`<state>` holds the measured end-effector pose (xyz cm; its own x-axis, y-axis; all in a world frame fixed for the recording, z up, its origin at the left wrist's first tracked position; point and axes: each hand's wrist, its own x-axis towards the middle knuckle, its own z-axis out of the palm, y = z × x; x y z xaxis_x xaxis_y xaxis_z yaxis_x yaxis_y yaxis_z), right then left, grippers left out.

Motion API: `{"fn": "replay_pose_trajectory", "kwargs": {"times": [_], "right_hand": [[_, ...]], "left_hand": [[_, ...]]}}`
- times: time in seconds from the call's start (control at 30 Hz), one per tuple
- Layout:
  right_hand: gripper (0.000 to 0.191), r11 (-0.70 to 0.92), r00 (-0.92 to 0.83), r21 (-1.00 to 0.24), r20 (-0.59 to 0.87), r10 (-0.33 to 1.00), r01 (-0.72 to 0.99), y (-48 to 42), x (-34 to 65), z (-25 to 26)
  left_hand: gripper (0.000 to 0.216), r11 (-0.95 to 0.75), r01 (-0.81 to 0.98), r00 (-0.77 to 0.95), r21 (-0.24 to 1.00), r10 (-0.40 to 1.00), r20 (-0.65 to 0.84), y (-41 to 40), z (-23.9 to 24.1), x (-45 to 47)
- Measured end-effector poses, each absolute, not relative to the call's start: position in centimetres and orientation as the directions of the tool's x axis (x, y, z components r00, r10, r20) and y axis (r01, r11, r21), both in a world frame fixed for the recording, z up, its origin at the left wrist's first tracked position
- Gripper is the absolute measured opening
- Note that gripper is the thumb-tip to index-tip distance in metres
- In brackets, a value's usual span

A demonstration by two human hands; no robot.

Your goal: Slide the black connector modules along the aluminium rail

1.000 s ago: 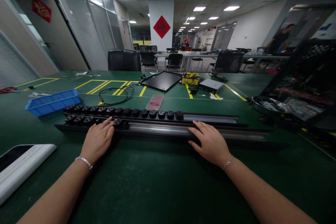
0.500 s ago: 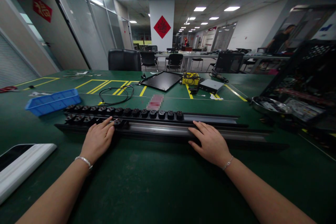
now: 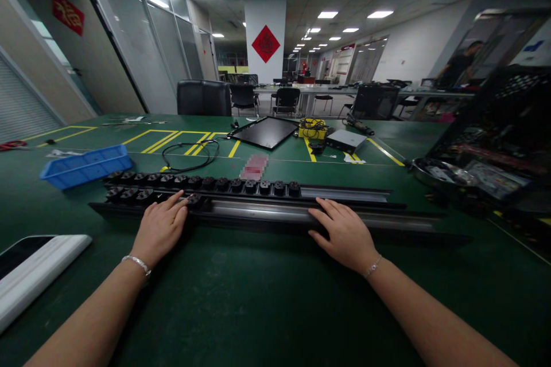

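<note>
Two long dark metal channels lie side by side across the green table. In the nearer channel, several black socket modules sit at the left end, and its silvery inside shows to the right. My left hand rests over that channel's left part, fingers stretched out beside a single black module. Some of the row is hidden beneath this hand. My right hand lies on the same channel's near edge, fingers apart. The farther channel carries a longer row of black modules.
A blue bin stands at left, a white-edged device nearer. Beyond the channels are a black cable, a dark flat panel, a yellow box and a grey box. A metal bowl sits right; a person is behind.
</note>
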<state>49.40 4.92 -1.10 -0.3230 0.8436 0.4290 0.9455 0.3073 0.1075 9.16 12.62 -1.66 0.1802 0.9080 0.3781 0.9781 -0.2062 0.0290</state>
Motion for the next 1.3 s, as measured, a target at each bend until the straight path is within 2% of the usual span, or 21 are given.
{"fn": "replay_pose_trajectory", "kwargs": {"times": [1.3], "right_hand": [[0.043,0.298,-0.305,0.082,0.413,0.858,0.951,4.81,49.28,-1.04]], "left_hand": [[0.055,-0.198,0.979,0.205,-0.055,0.916,0.344,12.76,-1.93,8.94]]}}
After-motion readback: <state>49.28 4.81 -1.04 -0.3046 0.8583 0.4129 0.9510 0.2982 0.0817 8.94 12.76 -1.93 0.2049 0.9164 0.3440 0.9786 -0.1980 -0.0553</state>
